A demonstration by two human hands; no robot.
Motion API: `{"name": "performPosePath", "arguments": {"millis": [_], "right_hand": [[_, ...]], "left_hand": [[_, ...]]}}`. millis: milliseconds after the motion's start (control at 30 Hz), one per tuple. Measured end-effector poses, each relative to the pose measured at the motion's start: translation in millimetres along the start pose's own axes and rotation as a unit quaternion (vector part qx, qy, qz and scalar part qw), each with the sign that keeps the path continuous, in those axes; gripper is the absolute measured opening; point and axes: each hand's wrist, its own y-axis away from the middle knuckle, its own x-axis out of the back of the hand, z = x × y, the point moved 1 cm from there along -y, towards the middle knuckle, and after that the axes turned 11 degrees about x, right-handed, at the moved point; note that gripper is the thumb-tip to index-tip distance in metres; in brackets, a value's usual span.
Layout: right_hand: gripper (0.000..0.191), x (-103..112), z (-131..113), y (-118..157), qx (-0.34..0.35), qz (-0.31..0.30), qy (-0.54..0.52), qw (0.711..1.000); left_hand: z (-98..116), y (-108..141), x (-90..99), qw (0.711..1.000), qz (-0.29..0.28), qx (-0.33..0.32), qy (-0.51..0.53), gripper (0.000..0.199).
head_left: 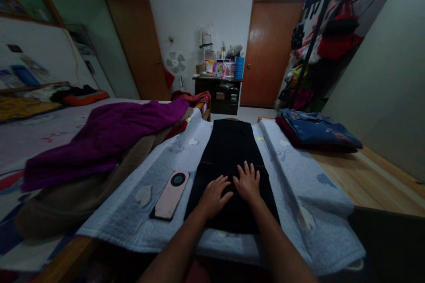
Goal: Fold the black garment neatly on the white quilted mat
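A black garment (232, 146) lies flat and lengthwise on a light blue-grey patterned cloth (308, 185). My left hand (214, 195) rests palm down on the garment, left of its middle, fingers apart. Just to the right, my right hand (248, 182) lies flat on the same black fabric with its fingers spread. Neither hand holds anything, and the two do not touch. Left of the garment, a pink phone-like object (171, 196) with a dark round part near its top lies on the cloth.
Folded denim and dark red clothes (320, 128) sit on the wooden surface (358, 177) at the right. A purple cloth (109, 135) and a brown blanket (79, 199) lie on the bed at the left. A fan (175, 63) stands at the back.
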Motion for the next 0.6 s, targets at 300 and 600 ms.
{"name": "performPosePath", "arguments": {"millis": [300, 600], "right_hand": [[0.060, -4, 0, 2, -0.038, 0.040, 0.001, 0.998], [0.067, -3, 15, 1, -0.010, -0.075, -0.018, 0.997]], "left_hand": [[0, 1, 0.3, 1.000, 0.001, -0.003, 0.003, 0.044], [-1, 0, 0.6, 1.000, -0.001, -0.005, 0.002, 0.046]]}}
